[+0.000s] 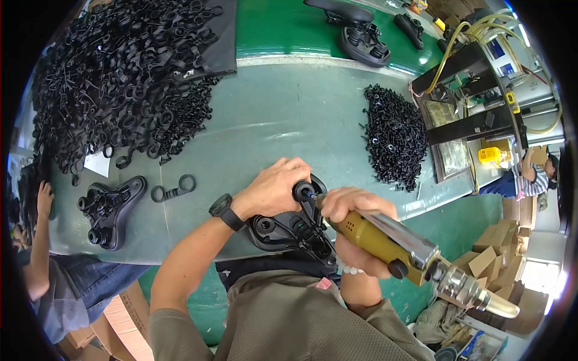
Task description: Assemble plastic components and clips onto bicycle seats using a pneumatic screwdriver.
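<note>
At the table's near edge lies a black bicycle saddle (274,231), upside down, its underside frame and springs showing. My left hand (278,188) is closed on its far end, beside a round black ring fitting (303,190). In my right hand (361,207) is a gold-and-silver power screwdriver (382,240), slanting down to the left, its bit at the ring fitting. Whether the bit sits on a screw is too small to tell. My left fingertips are partly hidden behind the fitting.
Left lie another upturned saddle (111,210) and a double-ring black part (174,189). A big heap of black ring parts (132,84) fills the far left; a pile of black screws (394,138) lies right. Beyond stands a hose-fed machine (475,90). A co-worker's arm (41,228) shows left.
</note>
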A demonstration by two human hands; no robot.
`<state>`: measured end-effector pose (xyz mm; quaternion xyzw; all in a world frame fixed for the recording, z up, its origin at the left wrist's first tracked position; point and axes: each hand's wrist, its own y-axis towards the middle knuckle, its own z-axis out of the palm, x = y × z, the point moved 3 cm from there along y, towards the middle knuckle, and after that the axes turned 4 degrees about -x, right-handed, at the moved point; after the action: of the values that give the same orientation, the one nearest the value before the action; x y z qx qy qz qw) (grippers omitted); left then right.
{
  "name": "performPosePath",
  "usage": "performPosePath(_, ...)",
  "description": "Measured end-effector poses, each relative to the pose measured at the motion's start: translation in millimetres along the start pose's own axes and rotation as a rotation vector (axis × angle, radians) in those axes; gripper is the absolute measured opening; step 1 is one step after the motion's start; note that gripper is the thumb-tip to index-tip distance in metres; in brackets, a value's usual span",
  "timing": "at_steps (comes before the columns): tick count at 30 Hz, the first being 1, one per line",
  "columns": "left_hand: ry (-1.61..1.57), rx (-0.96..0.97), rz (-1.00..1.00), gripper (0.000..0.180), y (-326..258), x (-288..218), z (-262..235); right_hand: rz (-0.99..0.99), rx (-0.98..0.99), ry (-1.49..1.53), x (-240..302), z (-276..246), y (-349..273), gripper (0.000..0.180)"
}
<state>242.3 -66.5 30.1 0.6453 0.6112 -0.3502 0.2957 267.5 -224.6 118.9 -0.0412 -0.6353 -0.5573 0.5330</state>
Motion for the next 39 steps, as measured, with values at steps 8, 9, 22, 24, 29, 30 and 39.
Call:
performPosePath(8, 0.014, -0.008, 0.016, 0.058, 0.6, 2.7, 3.9, 0.182, -0.081, 0.142, -39.7, 0.9, -2.6, 0.056)
performPosePath(9, 0.011, -0.008, 0.012, 0.058, -0.2, 4.1, 5.3, 0.313, -0.085, 0.070, -41.8, 5.6, -2.9, 0.071)
performPosePath(22, -0.123, -0.108, 0.063, 0.044, 15.4, 24.1, 3.4, 0.050, -0.222, 0.290, -9.0, -13.9, 12.8, 0.103)
performPosePath(24, -0.124, -0.349, -0.089, 0.046, 46.2, 39.6, -16.6, 0.016, -0.243, 0.290, 11.1, -19.4, 15.9, 0.100)
performPosePath(29, -0.557, -0.915, -0.329, 0.061, 89.5, 61.7, -60.8, 0.083, -0.271, 0.231, 14.1, -33.2, 1.5, 0.095)
performPosePath(30, -0.641, -0.843, -0.250, 0.063, 82.6, 65.6, -63.4, 0.084, -0.279, 0.244, 13.6, -37.2, -2.0, 0.095)
performPosePath(39, 0.711, -0.878, -0.453, 0.026, -121.3, 108.7, -110.2, 0.312, -0.418, 0.238, -14.0, -59.3, -45.5, 0.093)
